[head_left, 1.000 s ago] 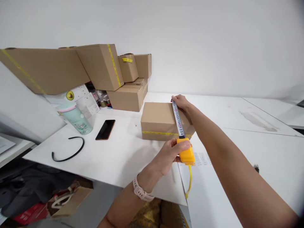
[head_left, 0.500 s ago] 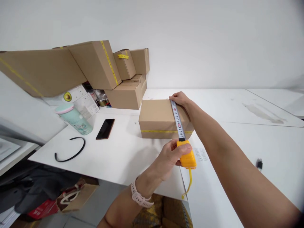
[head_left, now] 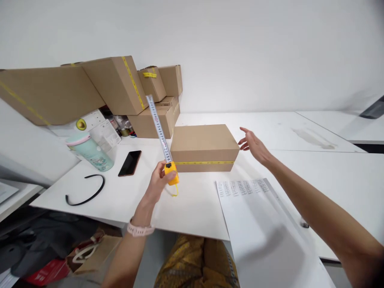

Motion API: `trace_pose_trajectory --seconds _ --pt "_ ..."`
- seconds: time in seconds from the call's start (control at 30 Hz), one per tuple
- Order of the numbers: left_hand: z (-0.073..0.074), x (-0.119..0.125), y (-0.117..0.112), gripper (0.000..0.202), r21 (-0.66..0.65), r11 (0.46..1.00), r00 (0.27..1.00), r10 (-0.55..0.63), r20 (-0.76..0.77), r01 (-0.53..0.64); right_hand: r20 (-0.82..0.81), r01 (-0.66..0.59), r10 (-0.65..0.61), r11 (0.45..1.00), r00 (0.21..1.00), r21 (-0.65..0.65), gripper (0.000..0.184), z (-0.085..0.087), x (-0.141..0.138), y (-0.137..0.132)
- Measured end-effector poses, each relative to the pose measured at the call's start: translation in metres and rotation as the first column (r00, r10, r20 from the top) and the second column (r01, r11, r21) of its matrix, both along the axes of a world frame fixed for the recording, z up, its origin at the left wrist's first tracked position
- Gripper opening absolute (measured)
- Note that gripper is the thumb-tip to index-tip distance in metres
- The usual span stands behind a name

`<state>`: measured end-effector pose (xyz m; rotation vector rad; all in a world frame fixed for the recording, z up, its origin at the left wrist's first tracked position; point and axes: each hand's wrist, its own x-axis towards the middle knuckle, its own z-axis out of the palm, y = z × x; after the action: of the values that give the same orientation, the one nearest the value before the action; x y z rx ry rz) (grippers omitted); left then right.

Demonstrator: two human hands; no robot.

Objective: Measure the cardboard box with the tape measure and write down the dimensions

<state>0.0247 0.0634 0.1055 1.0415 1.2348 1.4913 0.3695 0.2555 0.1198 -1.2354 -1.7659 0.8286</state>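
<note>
A yellow tape measure (head_left: 172, 176) is gripped in my left hand (head_left: 157, 182), the thumb across its case. Its silver blade (head_left: 159, 130) sticks out upward and leans to the left, with its free end in front of the stacked boxes. A closed cardboard box (head_left: 205, 142) with a strip of yellow tape along its front side lies on the white table (head_left: 192, 204). My right hand (head_left: 253, 145) is just off the box's right end, holding nothing, its fingers apart and pointing toward the box.
Several cardboard boxes (head_left: 111, 86) are stacked at the back left. A mint-green tumbler (head_left: 90, 150), a phone (head_left: 130, 163) and a black curved band (head_left: 93, 194) lie on the left. In front of my right arm is a large white sheet (head_left: 255, 224) with rows of writing.
My left hand has carried the tape measure left, off the box top, with its blade still out. My right hand has let go of the blade's end and moved right, beside the box.
</note>
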Motion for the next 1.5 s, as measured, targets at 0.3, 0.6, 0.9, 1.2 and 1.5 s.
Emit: trace_pose_trajectory --seconds 0.3,0.6,0.9,1.2,1.5 --pt "0.055 -0.023 0.021 0.052 0.096 0.973 0.978 -0.209 -0.013 0.209 0.1 0.078 -0.089 0.991 0.991 0.112 0.057 0.043 -0.029 -0.021" --pt "0.057 0.02 -0.006 0.056 0.121 0.972 0.977 -0.191 -0.091 0.201 0.284 0.078 -0.218 0.899 0.934 0.432 0.041 0.065 -0.061 0.029" --pt "-0.003 0.098 -0.035 0.056 -0.04 0.847 0.832 -0.51 0.216 0.53 0.335 0.056 -0.228 0.89 0.914 0.453 0.031 0.075 -0.083 0.034" --pt "-0.017 0.113 -0.034 0.058 -0.082 0.855 0.832 -0.471 0.292 0.512 0.378 -0.076 -0.18 0.818 0.908 0.571 0.045 0.071 -0.082 0.039" --pt "-0.03 0.12 -0.031 0.058 -0.121 0.865 0.86 -0.451 0.238 0.487 0.5 -0.16 -0.219 0.777 0.838 0.609 0.05 0.062 -0.082 0.051"
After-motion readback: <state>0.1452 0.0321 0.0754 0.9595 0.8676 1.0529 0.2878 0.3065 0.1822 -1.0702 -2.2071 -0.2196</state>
